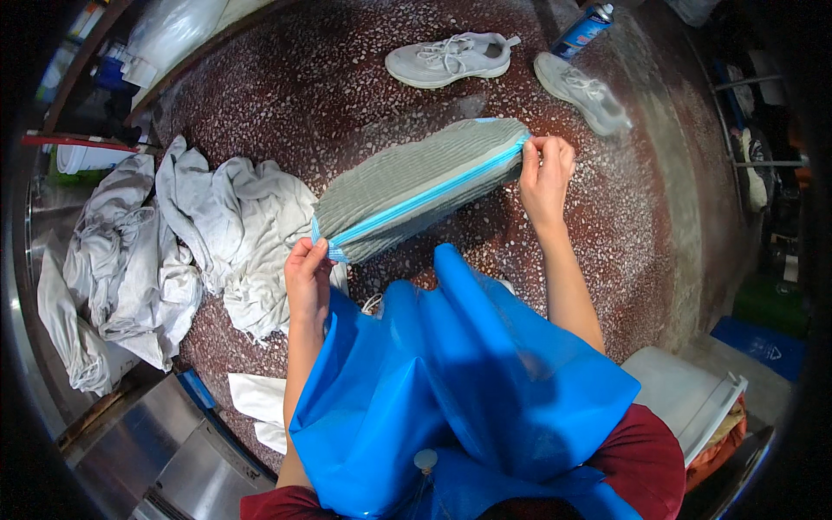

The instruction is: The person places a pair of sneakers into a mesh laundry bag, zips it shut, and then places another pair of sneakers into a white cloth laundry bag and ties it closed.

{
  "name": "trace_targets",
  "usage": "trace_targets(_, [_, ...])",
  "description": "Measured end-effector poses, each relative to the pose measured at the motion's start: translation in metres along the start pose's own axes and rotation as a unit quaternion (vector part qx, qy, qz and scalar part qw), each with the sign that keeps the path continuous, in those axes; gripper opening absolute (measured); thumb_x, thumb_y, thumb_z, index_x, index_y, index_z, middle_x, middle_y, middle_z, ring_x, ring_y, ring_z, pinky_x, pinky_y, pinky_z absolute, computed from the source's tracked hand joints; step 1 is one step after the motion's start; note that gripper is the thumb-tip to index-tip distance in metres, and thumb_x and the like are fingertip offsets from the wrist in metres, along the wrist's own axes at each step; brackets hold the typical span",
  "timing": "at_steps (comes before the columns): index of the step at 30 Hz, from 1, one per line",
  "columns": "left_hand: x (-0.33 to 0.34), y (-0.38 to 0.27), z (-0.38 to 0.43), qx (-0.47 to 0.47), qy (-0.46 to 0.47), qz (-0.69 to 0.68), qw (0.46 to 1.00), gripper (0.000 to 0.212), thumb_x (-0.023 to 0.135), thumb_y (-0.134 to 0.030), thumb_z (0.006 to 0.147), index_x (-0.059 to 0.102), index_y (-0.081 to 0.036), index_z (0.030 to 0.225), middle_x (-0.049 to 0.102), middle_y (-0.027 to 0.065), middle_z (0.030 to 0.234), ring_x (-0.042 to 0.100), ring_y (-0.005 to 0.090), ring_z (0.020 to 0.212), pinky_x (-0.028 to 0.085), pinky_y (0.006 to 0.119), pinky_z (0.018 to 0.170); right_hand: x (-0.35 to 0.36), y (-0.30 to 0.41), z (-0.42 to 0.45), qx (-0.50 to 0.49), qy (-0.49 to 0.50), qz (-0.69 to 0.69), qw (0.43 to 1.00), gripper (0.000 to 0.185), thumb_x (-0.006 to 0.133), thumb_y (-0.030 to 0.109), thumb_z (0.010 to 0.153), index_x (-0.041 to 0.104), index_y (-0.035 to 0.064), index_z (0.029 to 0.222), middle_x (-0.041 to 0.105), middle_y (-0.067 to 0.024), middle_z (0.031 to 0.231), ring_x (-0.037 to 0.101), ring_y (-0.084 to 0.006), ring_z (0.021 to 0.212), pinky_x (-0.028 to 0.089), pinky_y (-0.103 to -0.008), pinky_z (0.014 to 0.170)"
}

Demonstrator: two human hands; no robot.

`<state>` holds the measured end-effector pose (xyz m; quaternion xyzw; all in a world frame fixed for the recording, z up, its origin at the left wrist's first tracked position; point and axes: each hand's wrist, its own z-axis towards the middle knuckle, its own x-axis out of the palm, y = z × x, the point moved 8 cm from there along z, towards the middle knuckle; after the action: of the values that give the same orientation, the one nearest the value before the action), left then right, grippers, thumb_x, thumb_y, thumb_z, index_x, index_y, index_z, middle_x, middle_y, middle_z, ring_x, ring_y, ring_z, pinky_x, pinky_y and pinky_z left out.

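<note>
A grey ribbed fabric piece with a light-blue stripe is stretched between my two hands, above the speckled floor. My left hand pinches its lower left corner, where blue-and-white edging shows. The upper right end of the stripe is held between the thumb and fingers of my right hand. A blue waterproof apron spreads over my lap, just below the fabric. Whether the fabric is a cover or a flat cloth, I cannot tell.
Crumpled whitish cloths lie at the left. Beyond the fabric are a white sneaker, a second sneaker and a blue spray can. A white plastic bucket stands at the lower right; metal panels are at the lower left.
</note>
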<state>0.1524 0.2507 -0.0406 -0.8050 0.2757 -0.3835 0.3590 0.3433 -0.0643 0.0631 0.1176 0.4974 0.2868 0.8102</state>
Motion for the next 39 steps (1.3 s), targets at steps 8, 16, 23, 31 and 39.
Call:
trace_targets(8, [0.009, -0.023, -0.003, 0.028, -0.021, 0.019, 0.999, 0.009, 0.059, -0.014, 0.087, 0.054, -0.008, 0.082, 0.056, -0.002, 0.072, 0.05, 0.0066, 0.063, 0.041, 0.021, 0.061, -0.011, -0.006, 0.004, -0.008, -0.017, 0.055, 0.998, 0.008, 0.061, 0.011, 0.082, 0.057, 0.0054, 0.086, 0.064, -0.0086, 0.1, 0.049, -0.0273, 0.103, 0.036, -0.0383, 0.088])
trace_targets(16, [-0.019, -0.01, 0.005, 0.006, -0.049, -0.044, 0.998, 0.007, 0.059, -0.014, 0.088, 0.055, -0.009, 0.084, 0.06, -0.0018, 0.077, 0.054, 0.0076, 0.068, 0.043, 0.023, 0.068, 0.033, -0.057, -0.019, 0.301, 0.081, 0.548, 0.776, 0.032, 0.041, 0.032, 0.096, 0.058, 0.0043, 0.1, 0.062, -0.0103, 0.105, 0.056, -0.0155, 0.096, 0.042, -0.0295, 0.082])
trace_targets(23, [-0.02, 0.007, 0.013, 0.004, -0.022, -0.063, 0.998, 0.007, 0.057, -0.013, 0.089, 0.055, -0.009, 0.083, 0.061, 0.0002, 0.077, 0.055, 0.0088, 0.069, 0.043, 0.023, 0.067, 0.011, -0.064, -0.062, 0.223, 0.181, 0.397, 0.871, 0.036, 0.047, 0.029, 0.094, 0.048, 0.0034, 0.12, 0.053, -0.0064, 0.114, 0.048, -0.0142, 0.108, 0.039, -0.0277, 0.09])
trace_targets(31, [-0.004, -0.001, 0.011, -0.005, -0.024, -0.028, 0.999, 0.006, 0.056, -0.013, 0.089, 0.053, -0.008, 0.088, 0.06, 0.0018, 0.081, 0.057, 0.0111, 0.072, 0.047, 0.025, 0.069, 0.054, -0.065, -0.216, 0.577, 0.391, 0.361, 0.62, 0.054, 0.06, 0.045, 0.084, 0.047, 0.0016, 0.115, 0.058, -0.0057, 0.096, 0.055, -0.0112, 0.074, 0.048, -0.0235, 0.058])
trace_targets(39, [0.104, -0.052, -0.014, 0.424, 0.105, 0.535, 0.723, 0.05, 0.072, -0.019, 0.076, 0.048, -0.001, 0.116, 0.055, 0.0108, 0.109, 0.048, 0.0264, 0.109, 0.036, 0.037, 0.093, 0.053, 0.028, -0.106, 0.418, 0.391, 0.478, 0.667, 0.027, 0.053, 0.031, 0.09, 0.059, 0.0039, 0.092, 0.062, -0.0027, 0.078, 0.053, -0.0082, 0.063, 0.041, -0.0211, 0.051])
